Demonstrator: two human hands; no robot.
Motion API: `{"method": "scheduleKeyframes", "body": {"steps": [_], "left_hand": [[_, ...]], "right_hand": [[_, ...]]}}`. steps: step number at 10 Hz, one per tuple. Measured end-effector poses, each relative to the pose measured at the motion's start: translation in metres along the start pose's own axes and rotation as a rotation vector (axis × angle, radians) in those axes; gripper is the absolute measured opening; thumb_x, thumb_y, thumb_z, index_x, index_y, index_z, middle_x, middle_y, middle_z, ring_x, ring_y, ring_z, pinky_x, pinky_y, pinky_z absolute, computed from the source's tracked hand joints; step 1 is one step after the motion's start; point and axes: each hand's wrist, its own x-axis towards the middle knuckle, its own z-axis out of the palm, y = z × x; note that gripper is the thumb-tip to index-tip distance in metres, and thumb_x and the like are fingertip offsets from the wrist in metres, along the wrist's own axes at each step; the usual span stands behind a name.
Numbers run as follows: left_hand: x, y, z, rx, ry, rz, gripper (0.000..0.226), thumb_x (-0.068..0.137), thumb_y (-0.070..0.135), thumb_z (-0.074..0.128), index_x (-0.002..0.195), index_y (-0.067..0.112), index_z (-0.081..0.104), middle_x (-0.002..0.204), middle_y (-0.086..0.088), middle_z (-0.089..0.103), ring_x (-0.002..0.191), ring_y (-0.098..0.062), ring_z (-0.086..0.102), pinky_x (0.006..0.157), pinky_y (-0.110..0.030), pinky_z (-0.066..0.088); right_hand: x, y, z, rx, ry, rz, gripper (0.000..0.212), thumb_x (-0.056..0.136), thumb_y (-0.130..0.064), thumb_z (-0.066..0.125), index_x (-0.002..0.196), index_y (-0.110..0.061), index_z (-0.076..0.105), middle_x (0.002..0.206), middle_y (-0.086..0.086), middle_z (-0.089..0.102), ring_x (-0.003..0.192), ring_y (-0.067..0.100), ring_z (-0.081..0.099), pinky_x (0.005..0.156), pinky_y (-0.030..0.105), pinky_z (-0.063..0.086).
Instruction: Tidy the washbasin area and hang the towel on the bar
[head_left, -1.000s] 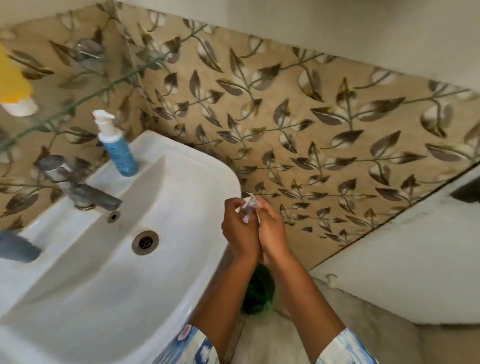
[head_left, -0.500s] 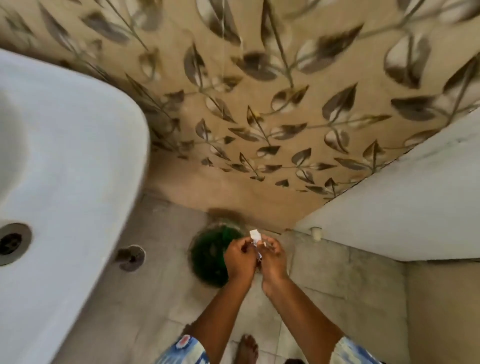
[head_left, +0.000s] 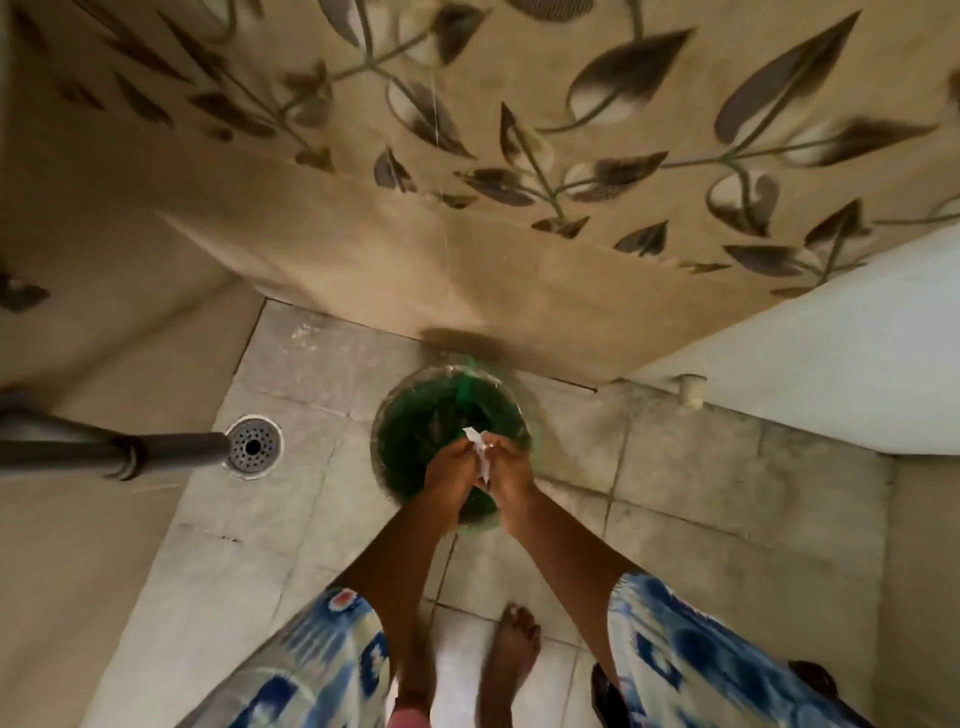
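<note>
My left hand (head_left: 453, 474) and my right hand (head_left: 511, 473) are pressed together over a round green waste bin (head_left: 415, 426) on the floor. Both pinch a small crumpled white scrap of paper or wrapper (head_left: 480, 454), which sticks up between the fingers. The bin stands against the leaf-patterned wall tiles and has a clear liner around its rim. No towel, bar or washbasin top shows in this view.
A round metal floor drain (head_left: 253, 446) lies left of the bin, with a grey waste pipe (head_left: 109, 449) running to it from the left. A white door or panel (head_left: 831, 353) stands at the right. My bare foot (head_left: 511, 654) is on the grey floor tiles.
The view has swung down from the washbasin to the floor. Both hands, still holding the white scrap, have lowered from beside the basin to just above the green bin.
</note>
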Motion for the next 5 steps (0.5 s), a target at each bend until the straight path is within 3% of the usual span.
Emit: {"method": "scheduleKeyframes", "body": {"steps": [1,2,3,4,5], "left_hand": [[0.019,-0.01,0.0,0.067,-0.051,-0.102,0.029,0.099,0.009,0.034,0.119,-0.003,0.051,0.096,-0.018,0.06,0.085,-0.021,0.056,0.068,-0.018,0.045],[0.032,-0.023,-0.001,0.097,-0.071,-0.034,0.034,0.098,0.012,0.038,0.128,-0.001,0.049,0.123,-0.021,0.056,0.102,-0.023,0.051,0.079,-0.028,0.044],[0.033,-0.03,-0.002,0.217,-0.055,-0.006,0.031,0.098,0.015,0.036,0.123,0.005,0.053,0.124,-0.019,0.056,0.11,-0.029,0.051,0.095,-0.034,0.038],[0.033,-0.038,-0.004,0.318,-0.144,0.018,0.04,0.098,0.014,0.033,0.138,0.017,0.038,0.14,-0.014,0.046,0.127,-0.032,0.042,0.111,-0.041,0.031],[0.034,-0.045,-0.004,0.212,-0.115,0.031,0.041,0.099,0.02,0.034,0.14,0.019,0.036,0.144,-0.012,0.042,0.131,-0.03,0.039,0.113,-0.043,0.029]], "right_hand": [[0.019,0.011,0.004,-0.001,-0.001,0.025,0.035,0.095,0.0,0.036,0.128,-0.001,0.048,0.098,0.015,0.058,0.083,0.024,0.055,0.066,0.028,0.044],[0.033,0.02,0.004,-0.032,-0.009,0.026,0.038,0.095,-0.001,0.036,0.131,-0.008,0.047,0.126,0.021,0.056,0.099,0.028,0.054,0.072,0.03,0.045],[0.039,0.026,0.002,-0.056,-0.006,0.011,0.042,0.095,-0.001,0.034,0.135,-0.009,0.044,0.135,0.02,0.052,0.114,0.033,0.054,0.074,0.028,0.047],[0.045,0.036,-0.003,-0.209,0.0,-0.044,0.042,0.095,-0.005,0.036,0.136,-0.013,0.045,0.141,0.016,0.047,0.12,0.028,0.051,0.093,0.031,0.045],[0.047,0.042,-0.006,-0.247,-0.012,-0.076,0.041,0.095,-0.004,0.037,0.135,-0.011,0.045,0.142,0.018,0.045,0.124,0.033,0.049,0.105,0.035,0.039]]}}
